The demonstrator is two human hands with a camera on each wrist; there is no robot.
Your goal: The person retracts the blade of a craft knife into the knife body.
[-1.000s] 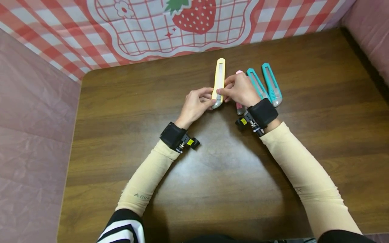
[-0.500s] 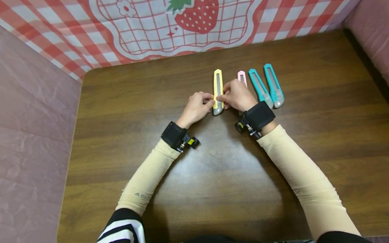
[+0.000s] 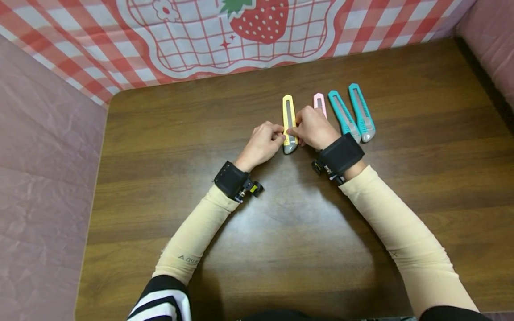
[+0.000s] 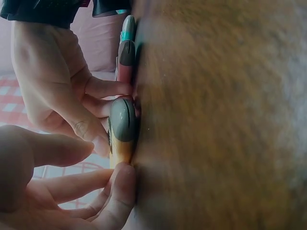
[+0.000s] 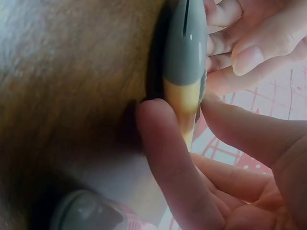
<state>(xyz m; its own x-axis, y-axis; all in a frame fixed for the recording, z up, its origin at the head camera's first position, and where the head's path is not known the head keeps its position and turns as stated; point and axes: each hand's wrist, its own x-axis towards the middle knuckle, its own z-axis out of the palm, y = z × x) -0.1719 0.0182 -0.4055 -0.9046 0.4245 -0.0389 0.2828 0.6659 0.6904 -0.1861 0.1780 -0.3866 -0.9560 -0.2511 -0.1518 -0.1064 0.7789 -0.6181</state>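
Note:
A yellow utility knife with a grey nose [image 3: 289, 147] lies flat on the table, nose towards me. My right hand [image 3: 317, 127] holds it from the right: the thumb is on the slider, and a finger rests along the side, as the right wrist view shows. On the other side is my left hand [image 3: 263, 140]; its fingertips [image 4: 123, 184] touch the knife's edge. The left thumb [image 4: 67, 149] stands off the knife. A pink utility knife [image 3: 319, 101] is partly hidden behind my right hand. Two teal utility knives [image 3: 342, 111] lie to its right.
The wooden table [image 3: 172, 129] runs up to a red-and-white checked cloth [image 3: 92, 44] with a strawberry print at the back. Pink fabric [image 3: 40, 178] hangs on the left, with more on the right. Both wrists carry black camera straps.
The yellow utility knife has come down from a raised hold between both hands onto the table, slightly nearer me. The left thumb has left it. The pink and teal knives have not moved.

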